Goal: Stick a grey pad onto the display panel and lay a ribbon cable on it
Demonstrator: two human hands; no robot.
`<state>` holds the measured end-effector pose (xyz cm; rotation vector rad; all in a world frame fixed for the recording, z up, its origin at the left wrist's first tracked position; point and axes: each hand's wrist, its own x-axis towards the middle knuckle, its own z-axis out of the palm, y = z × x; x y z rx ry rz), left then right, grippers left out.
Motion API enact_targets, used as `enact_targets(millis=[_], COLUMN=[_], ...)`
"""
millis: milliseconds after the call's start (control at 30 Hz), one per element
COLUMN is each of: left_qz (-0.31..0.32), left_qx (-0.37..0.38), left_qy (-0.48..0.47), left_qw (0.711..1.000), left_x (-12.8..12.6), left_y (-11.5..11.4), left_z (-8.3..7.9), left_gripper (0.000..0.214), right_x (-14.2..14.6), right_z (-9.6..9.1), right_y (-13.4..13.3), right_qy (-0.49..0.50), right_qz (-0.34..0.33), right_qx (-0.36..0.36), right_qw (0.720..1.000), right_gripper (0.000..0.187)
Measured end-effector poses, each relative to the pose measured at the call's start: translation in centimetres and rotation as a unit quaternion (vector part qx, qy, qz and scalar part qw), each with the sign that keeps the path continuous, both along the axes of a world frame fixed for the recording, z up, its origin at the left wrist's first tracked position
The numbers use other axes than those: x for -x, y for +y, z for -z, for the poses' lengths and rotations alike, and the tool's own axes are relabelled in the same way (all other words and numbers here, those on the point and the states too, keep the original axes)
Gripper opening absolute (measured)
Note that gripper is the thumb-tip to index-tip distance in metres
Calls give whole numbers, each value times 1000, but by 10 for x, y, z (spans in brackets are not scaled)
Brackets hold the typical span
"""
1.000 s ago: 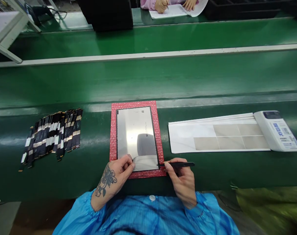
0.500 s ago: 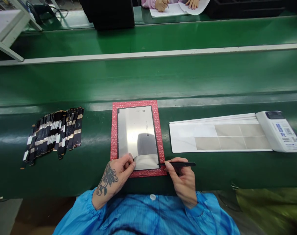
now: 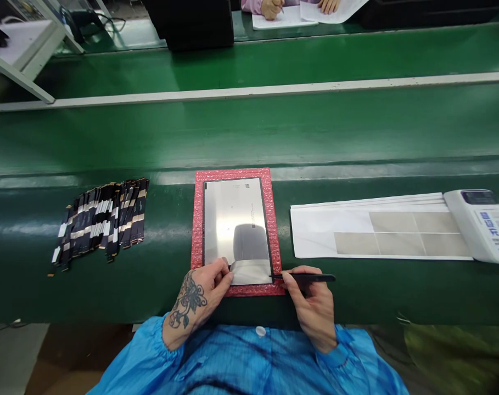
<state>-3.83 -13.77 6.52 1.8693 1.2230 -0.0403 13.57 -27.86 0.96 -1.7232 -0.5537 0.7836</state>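
A silver-backed display panel (image 3: 218, 219) with a thin dark frame lies on a pink bubble-wrap sheet (image 3: 276, 241). My left hand (image 3: 206, 285) rests on the panel's lower left edge, thumb and forefinger pinched together. A small dark bit shows at those fingertips, too small to name. In my right hand (image 3: 313, 299) is a pair of black tweezers (image 3: 315, 277), held almost level. Their tips reach the panel's lower right corner.
To the left lies a pile of black flex cables (image 3: 105, 219). On the right are white sheets with grey stickers (image 3: 397, 244), with a white labelled device (image 3: 480, 225) on their end. Across the green bench (image 3: 233, 126), another person's hands (image 3: 272, 8) rest on papers.
The whole scene sits slightly farther right in the view. Both hands keep their places on the panel, and the tweezers' tips stay at its lower right corner.
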Motion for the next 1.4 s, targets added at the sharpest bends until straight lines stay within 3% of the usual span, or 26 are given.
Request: enact_targets(millis=[800,933,1167,1300,1400], left_qz=[21,22,24,48,72], left_qx=[-27,-52,-56,-114,-248], left_qy=[23,61,70,-34,-125], left_qw=[999,997,996,992,958], left_x=[0,0,11,22,25], left_y=[-4,-2,-6,-11,-19], left_z=[0,0,4,6,12], left_gripper=[26,27,21,12,10], right_x=[0,0,0,0,0], right_z=[-1,-1,2,3,4], right_y=[0,1,1,-1,-2], right_qy=[2,5,9,-11,-20], right_qz=[4,6,7,4,0], right_qx=[9,9,14,7,8], right_qw=[1000,1000,1000,1000,1000], right_gripper=[30,32,32,30,28])
